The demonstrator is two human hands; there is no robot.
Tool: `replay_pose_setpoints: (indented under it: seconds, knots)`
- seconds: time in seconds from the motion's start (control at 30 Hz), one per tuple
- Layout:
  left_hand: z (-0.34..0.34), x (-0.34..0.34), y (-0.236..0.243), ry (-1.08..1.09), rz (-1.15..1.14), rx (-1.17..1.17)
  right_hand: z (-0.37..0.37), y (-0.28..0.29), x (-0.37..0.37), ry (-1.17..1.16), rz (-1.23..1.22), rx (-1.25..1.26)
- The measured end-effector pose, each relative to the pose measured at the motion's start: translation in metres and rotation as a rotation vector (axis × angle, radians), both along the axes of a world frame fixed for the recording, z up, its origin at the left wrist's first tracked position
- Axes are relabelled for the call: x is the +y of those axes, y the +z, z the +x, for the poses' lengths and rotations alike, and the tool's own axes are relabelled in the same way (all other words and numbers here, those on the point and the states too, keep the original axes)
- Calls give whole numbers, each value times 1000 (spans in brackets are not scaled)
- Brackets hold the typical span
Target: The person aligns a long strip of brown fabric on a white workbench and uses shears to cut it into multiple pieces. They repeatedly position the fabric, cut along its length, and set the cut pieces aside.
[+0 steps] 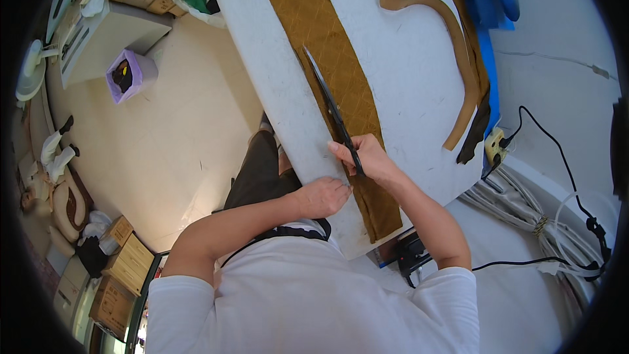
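Observation:
A long strip of brown quilted fabric (pixel 327 46) lies along the white table (pixel 406 72). My right hand (pixel 370 157) grips the handles of long black scissors (pixel 331 105), whose blades point up the strip along its left edge. My left hand (pixel 324 195) presses flat on the table at the strip's near left edge, just below the scissors' handles.
A thin brown fabric band (pixel 452 33) curls at the table's far right beside blue material (pixel 491 0). Cables (pixel 524 210) and a power socket (pixel 495 144) lie on the floor to the right. Cardboard boxes (pixel 121 269), a purple bin (pixel 128 75) and a white cabinet (pixel 98 36) stand at left.

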State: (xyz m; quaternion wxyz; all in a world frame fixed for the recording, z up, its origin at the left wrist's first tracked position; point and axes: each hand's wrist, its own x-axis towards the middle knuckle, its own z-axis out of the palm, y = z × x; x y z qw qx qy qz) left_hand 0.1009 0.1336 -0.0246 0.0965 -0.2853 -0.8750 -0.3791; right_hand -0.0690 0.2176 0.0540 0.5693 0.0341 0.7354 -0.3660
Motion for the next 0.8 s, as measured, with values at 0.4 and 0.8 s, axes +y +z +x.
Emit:
replay_pose_setpoints:
  seconds: [0.4, 0.8]
  knots:
    - [-89, -151, 12, 400, -1, 116, -11, 10, -4, 52, 116, -49]
    - [-115, -178, -6, 340, -57, 130, -22, 7, -22, 59, 123, -68]
